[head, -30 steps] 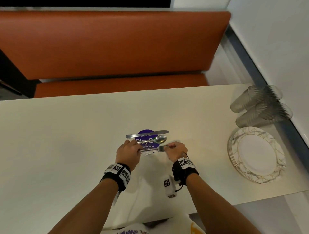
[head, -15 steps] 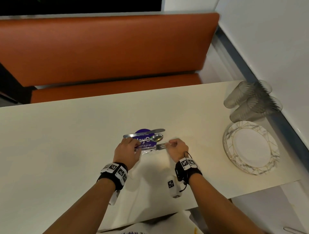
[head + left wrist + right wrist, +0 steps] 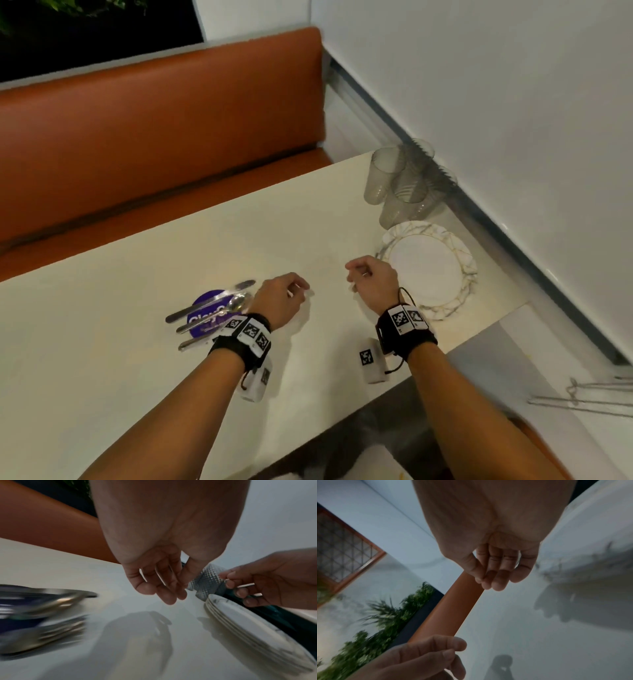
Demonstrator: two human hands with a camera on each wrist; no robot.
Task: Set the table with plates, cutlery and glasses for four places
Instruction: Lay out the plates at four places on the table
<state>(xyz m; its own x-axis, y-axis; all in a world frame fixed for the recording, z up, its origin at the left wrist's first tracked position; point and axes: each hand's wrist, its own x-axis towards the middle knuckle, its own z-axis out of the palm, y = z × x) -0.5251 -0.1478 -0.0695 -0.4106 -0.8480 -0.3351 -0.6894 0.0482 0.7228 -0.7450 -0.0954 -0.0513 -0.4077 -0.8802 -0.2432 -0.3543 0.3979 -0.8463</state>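
A knife (image 3: 210,301), a spoon (image 3: 219,313) and a fork (image 3: 193,342) lie side by side on the cream table (image 3: 137,342), over a round purple sticker (image 3: 205,318). My left wrist hides the fork's head. My left hand (image 3: 301,291) hovers just right of the cutlery, fingers loosely curled and holding nothing. My right hand (image 3: 354,277) hangs loosely curled and holds nothing, just left of a stack of marbled plates (image 3: 430,270). Several clear glasses (image 3: 400,181) stand behind the plates. The left wrist view shows my relaxed left hand (image 3: 164,592), the plates (image 3: 248,626) and the blurred cutlery (image 3: 42,608).
An orange bench (image 3: 154,137) runs along the table's far side. A white wall (image 3: 513,102) borders the right edge behind the glasses. A metal wire object (image 3: 589,394) lies on a lower ledge at the right.
Both hands have let go of the fork and moved right towards the plates. The fork now lies beside the spoon. The head view has swung to the right.
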